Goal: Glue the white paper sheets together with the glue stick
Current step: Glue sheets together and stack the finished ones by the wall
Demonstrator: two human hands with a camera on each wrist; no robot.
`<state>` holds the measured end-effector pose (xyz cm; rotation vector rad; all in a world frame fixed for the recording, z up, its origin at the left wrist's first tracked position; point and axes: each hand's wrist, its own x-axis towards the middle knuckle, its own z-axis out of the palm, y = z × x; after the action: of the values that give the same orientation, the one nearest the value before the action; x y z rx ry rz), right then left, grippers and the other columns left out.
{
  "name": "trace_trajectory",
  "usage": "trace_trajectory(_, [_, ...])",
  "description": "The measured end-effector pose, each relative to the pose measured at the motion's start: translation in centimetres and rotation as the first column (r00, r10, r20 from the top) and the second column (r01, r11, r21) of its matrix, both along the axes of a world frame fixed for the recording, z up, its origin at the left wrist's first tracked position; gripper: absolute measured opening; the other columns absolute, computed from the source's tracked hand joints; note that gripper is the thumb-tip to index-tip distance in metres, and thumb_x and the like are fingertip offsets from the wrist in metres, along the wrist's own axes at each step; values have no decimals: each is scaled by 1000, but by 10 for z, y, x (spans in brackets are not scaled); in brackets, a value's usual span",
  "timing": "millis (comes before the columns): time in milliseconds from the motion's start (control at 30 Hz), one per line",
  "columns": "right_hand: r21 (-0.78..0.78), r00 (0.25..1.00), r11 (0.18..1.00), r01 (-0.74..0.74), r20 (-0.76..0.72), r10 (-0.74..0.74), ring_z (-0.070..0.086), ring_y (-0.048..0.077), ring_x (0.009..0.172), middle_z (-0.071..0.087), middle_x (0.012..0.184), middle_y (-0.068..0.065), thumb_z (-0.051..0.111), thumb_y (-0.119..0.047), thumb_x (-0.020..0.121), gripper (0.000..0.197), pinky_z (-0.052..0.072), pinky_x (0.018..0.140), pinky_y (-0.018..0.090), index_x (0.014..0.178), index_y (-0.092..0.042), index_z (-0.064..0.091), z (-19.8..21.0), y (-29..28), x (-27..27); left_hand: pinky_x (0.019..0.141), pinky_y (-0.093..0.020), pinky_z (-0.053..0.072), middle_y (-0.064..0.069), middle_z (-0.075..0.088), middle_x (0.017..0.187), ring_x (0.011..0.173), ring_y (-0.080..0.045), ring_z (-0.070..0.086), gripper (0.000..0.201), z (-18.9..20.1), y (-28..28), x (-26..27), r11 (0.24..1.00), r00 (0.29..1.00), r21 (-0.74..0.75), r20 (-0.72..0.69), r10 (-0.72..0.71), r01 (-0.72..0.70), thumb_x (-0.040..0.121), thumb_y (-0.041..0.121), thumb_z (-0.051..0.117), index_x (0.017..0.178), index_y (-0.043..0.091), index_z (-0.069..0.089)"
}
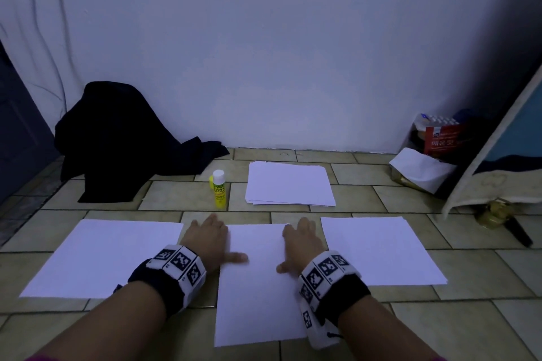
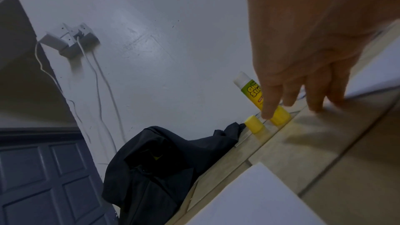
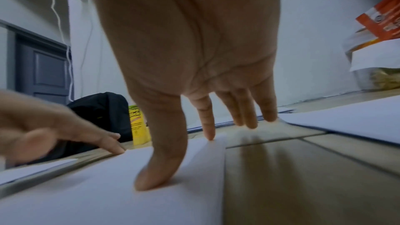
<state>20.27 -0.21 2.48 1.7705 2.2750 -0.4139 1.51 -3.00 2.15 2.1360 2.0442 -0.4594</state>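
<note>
Three white sheets lie side by side on the tiled floor: a left sheet [image 1: 99, 258] [image 2: 259, 198], a middle sheet [image 1: 258, 287] [image 3: 108, 194] and a right sheet [image 1: 378, 249] [image 3: 346, 122]. My left hand [image 1: 211, 237] [image 2: 303, 74] lies flat at the middle sheet's top left corner, thumb on the paper. My right hand [image 1: 299, 246] [image 3: 190, 102] presses its top right edge with straight fingers and thumb. Neither hand holds anything. The yellow glue stick [image 1: 219, 189] [image 2: 251, 91] [image 3: 138, 126] stands upright just beyond my left hand, a small yellow cap [image 2: 254, 124] beside it.
A stack of white paper [image 1: 290, 184] lies behind the middle sheet. A black cloth heap [image 1: 117, 138] sits at the back left by a dark door [image 1: 17, 126]. Food packages [image 1: 434, 143] and a leaning panel [image 1: 498, 149] crowd the right. Charger cables [image 2: 71, 38] hang on the wall.
</note>
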Motion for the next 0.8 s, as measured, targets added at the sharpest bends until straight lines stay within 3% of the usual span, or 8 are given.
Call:
trace_trajectory(33, [40,998,998,-46,54,44,30,30,127,31,134,11,72,-34,81,65,40,99,40,133,-12,39,1,-2,-5,109,-41,28,-7,40,144,137,-22,30,79,2,0,1,998,1000,60,-14,4,-3,87,71,40,137,9,41])
trace_trajectory(100, [52,992,993,-110,66,106,35,30,125,36,133,13,56,-18,91,43,39,97,40,131,-11,41,2,-4,-15,106,-36,32,-5,37,145,132,-21,34,60,4,-3,4,991,998,129,33,-46,41,95,52,46,139,12,38])
trace_trajectory(200, [1,994,994,-107,-26,107,39,31,123,37,133,15,42,-11,95,37,39,99,41,132,-9,43,-2,-7,-32,107,-35,36,-3,25,153,136,-21,31,62,-2,-7,8,985,976,62,135,-169,162,96,26,52,150,16,24])
trace_trajectory(267, [-14,992,994,-109,-61,108,36,30,126,35,136,13,48,-19,95,38,38,99,42,132,-10,43,-5,-9,-43,100,-35,41,-7,37,143,128,-23,39,57,-2,-10,9,987,982,43,107,-156,152,93,32,55,143,13,35])
trace_trajectory(333, [-35,984,985,-167,-61,165,29,29,131,31,142,11,58,-31,90,54,36,101,43,137,-12,38,-11,-11,-54,96,-34,40,-8,44,132,121,-24,44,63,-2,-12,8,994,993,45,57,-106,103,87,51,60,133,11,43])
trace_trajectory(433, [-55,967,967,-251,-55,248,19,30,139,20,153,7,65,-36,86,74,32,106,48,146,-17,26,-15,-9,-60,99,-34,35,-9,39,135,125,-24,36,78,-10,-16,4,995,997,67,17,-71,70,80,66,57,132,11,39])
trace_trajectory(567, [-133,945,936,-326,-48,323,5,22,147,2,160,0,68,-41,84,92,12,116,56,153,-23,9,-13,3,-36,112,-35,28,-5,15,157,143,-20,20,89,-20,-23,-7,999,985,47,172,-10,2,82,65,57,145,10,24])
trace_trajectory(800, [-248,956,931,-266,53,288,-9,21,147,-15,159,0,81,-37,71,123,3,116,53,152,-21,-9,-7,20,42,114,-34,26,-1,13,158,141,-19,23,109,-12,-24,-23,998,978,-35,202,-44,52,75,63,68,152,11,10])
